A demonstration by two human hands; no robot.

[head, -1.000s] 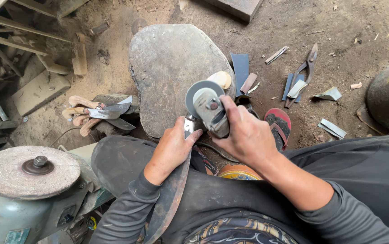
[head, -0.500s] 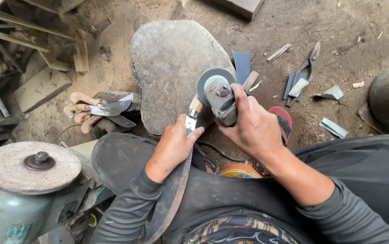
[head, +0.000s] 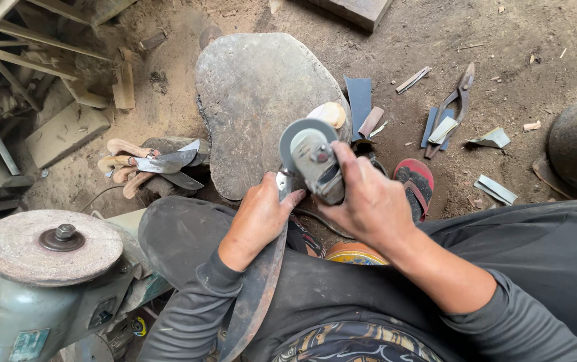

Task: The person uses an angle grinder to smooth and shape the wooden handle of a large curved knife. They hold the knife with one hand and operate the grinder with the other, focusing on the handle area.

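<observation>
My right hand (head: 367, 201) grips a grey angle grinder (head: 312, 159), its disc tilted over the near edge of a flat wooden block (head: 255, 100). My left hand (head: 261, 218) holds a long dark curved blade (head: 261, 281) that runs from my lap up to the grinder. The blade's bright tip (head: 283, 182) sits just under the disc. A pale wooden piece (head: 329, 114) lies on the block behind the grinder.
A bench grinder with a round stone wheel (head: 47, 245) stands at the lower left. Knives with wooden handles (head: 144, 163) lie left of the block. Metal shears (head: 452, 104), blue strips and offcuts are scattered on the dirt at right. A red sandal (head: 416, 182) is near my knee.
The angle grinder has shifted slightly up and left over the block while my left hand keeps the blade in place; the view has drifted a little.
</observation>
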